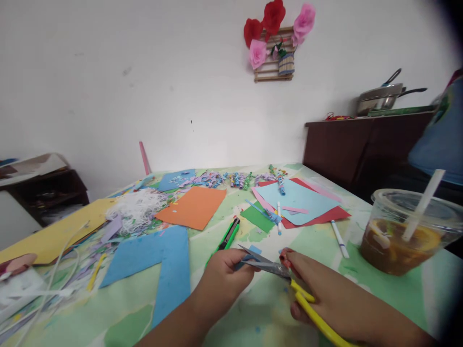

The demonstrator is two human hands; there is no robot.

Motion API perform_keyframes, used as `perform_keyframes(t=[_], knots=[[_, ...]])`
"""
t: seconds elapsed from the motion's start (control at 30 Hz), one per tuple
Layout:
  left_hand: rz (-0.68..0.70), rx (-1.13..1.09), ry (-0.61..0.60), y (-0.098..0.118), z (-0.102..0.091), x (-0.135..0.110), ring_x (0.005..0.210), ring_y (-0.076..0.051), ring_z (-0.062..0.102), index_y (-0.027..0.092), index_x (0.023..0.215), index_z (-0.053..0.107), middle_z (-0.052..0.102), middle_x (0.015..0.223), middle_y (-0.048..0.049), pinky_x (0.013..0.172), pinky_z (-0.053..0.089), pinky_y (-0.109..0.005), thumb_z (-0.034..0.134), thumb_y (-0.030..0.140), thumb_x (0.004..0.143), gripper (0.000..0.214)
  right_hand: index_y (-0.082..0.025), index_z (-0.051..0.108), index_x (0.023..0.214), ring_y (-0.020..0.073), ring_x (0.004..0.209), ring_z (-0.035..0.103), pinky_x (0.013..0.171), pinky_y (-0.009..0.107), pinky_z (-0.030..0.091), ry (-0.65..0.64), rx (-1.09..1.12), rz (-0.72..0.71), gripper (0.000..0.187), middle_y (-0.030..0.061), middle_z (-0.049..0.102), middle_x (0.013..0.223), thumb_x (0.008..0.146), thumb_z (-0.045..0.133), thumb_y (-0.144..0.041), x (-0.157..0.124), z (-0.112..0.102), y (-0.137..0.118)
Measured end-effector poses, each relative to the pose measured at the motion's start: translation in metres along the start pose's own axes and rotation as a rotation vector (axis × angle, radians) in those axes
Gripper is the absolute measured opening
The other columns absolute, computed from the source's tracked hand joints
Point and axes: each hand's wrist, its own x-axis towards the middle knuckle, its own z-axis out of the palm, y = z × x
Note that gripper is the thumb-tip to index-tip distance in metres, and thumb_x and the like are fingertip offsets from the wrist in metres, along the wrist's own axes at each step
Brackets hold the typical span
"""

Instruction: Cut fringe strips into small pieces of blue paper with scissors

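My left hand [221,279] is closed, pinching a small piece of dark blue paper [241,261] between thumb and fingers. My right hand [331,294] grips scissors [303,294] by their yellow handles. The scissor blades are parted and point left, right at the blue piece; whether they are cutting into it I cannot tell. Just beyond my left hand lies a green utility knife [229,234]. A small light-blue scrap [255,249] rests behind the blades. To the left, a large blue sheet [175,270] with a corner cut out lies on the patterned tablecloth [135,320].
Paper sheets in orange [197,207], yellow [68,231] and light blue [300,200] cover the table, with a heap of white shreds [139,207]. At right stands a plastic cup of drink [401,241] with a straw, near a marker [339,239]. Someone's fingers [21,265] appear at far left.
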Motion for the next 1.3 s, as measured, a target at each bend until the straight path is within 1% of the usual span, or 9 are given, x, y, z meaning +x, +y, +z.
perform_keyframes(t=[0.17,0.4,0.57,0.67,0.83,0.97,1.07,1.17,1.3], knots=[[-0.052,-0.039,-0.063,0.0,-0.002,-0.001,0.061,-0.013,0.056,0.014,0.066,0.062,0.062,0.063,-0.002,0.06,0.042,-0.023,0.046,0.022,0.072,0.019,-0.02,0.041,0.11,0.0261,0.095,0.049,0.08,0.037,0.039,0.022,-0.026,0.023,0.052,0.0083,0.051,0.108,0.06,0.058,-0.02,0.003,0.0,-0.003],[-0.083,-0.024,-0.043,-0.003,0.0,-0.001,0.056,-0.011,0.052,0.015,0.059,0.06,0.056,0.055,0.0008,0.056,0.039,-0.02,0.044,0.016,0.07,0.019,-0.019,0.042,0.106,0.025,0.094,0.048,0.08,0.036,0.038,0.03,-0.071,0.027,0.049,0.0084,0.051,0.107,0.06,0.059,-0.023,0.004,0.004,-0.001],[-0.103,-0.069,-0.076,-0.003,-0.001,0.001,0.048,-0.008,0.046,0.014,0.054,0.057,0.053,0.054,0.0019,0.05,0.036,-0.019,0.045,0.014,0.067,0.018,-0.02,0.045,0.096,0.0223,0.083,0.051,0.071,0.033,0.04,0.013,-0.102,0.037,0.036,0.0054,0.053,0.095,0.062,0.056,-0.023,0.005,0.004,0.0],[-0.111,-0.138,-0.124,-0.004,-0.003,0.002,0.045,-0.006,0.044,0.014,0.051,0.055,0.051,0.05,0.0025,0.048,0.034,-0.019,0.046,0.015,0.067,0.018,-0.021,0.045,0.093,0.0221,0.081,0.051,0.07,0.032,0.039,0.018,-0.123,0.028,0.033,0.0051,0.053,0.094,0.063,0.057,-0.024,0.005,0.003,-0.001],[-0.182,-0.311,-0.199,-0.007,-0.005,0.003,0.039,-0.005,0.041,0.014,0.052,0.054,0.052,0.047,0.0032,0.042,0.032,-0.018,0.051,0.017,0.064,0.012,-0.022,0.045,0.088,0.0201,0.075,0.051,0.064,0.029,0.04,0.007,-0.125,-0.007,0.024,0.0035,0.053,0.088,0.067,0.054,-0.022,0.004,0.003,0.001],[-0.234,-0.389,-0.236,-0.01,-0.006,0.003,0.035,-0.004,0.039,0.014,0.053,0.054,0.051,0.042,0.004,0.038,0.028,-0.018,0.056,0.017,0.062,0.01,-0.022,0.044,0.093,0.0212,0.079,0.052,0.068,0.03,0.04,-0.002,-0.145,-0.032,0.027,0.0049,0.054,0.091,0.068,0.056,-0.025,0.004,0.003,0.004],[-0.245,-0.451,-0.285,-0.012,-0.008,0.004,0.033,-0.004,0.038,0.013,0.055,0.056,0.051,0.04,0.0038,0.036,0.026,-0.017,0.06,0.021,0.061,0.011,-0.022,0.044,0.091,0.0214,0.078,0.053,0.067,0.03,0.04,-0.006,-0.157,-0.019,0.027,0.005,0.054,0.092,0.068,0.057,-0.028,0.004,0.003,0.005],[-0.245,-0.514,-0.341,-0.014,-0.009,0.004,0.031,-0.003,0.037,0.012,0.057,0.056,0.052,0.039,0.0035,0.033,0.024,-0.017,0.064,0.028,0.061,0.018,-0.021,0.044,0.092,0.0215,0.08,0.053,0.069,0.03,0.04,0.0,-0.157,-0.023,0.028,0.0059,0.054,0.093,0.068,0.058,-0.029,0.004,0.002,0.005],[-0.26,-0.553,-0.38,-0.017,-0.008,0.005,0.028,-0.002,0.036,0.012,0.059,0.054,0.055,0.043,0.0021,0.031,0.023,-0.016,0.065,0.035,0.061,0.025,-0.019,0.046,0.093,0.0239,0.083,0.052,0.07,0.033,0.041,0.013,-0.207,-0.025,0.031,0.0081,0.054,0.095,0.067,0.057,-0.031,0.005,0.0,0.007]])
